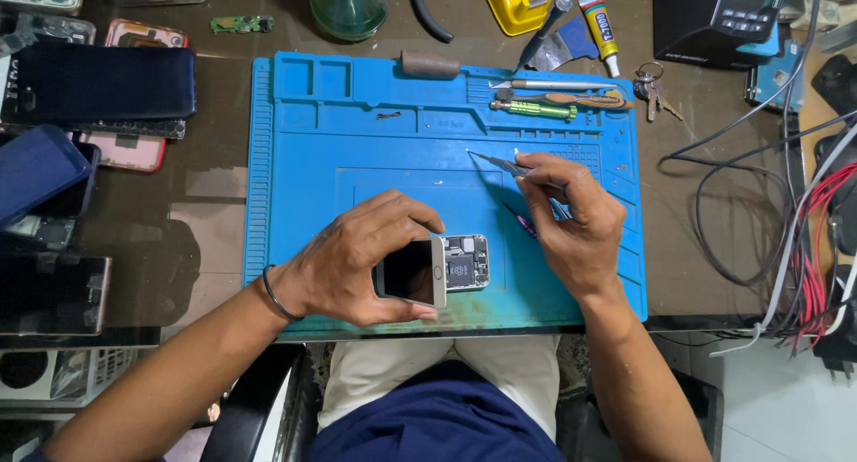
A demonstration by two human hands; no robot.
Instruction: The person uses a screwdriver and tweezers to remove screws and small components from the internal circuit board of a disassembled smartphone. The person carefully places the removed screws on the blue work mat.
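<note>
At centre frame, on the blue repair mat (pixel 295 158), the left hand (pixel 353 261) curls its fingers around the lifted screen (pixel 412 272) of an opened phone (pixel 466 261). The right hand (pixel 576 216) pinches fine tweezers (pixel 500 163) (tip pointing upper left). The glass looks thin, light, likely fragile; best gripped by its edges.
</note>
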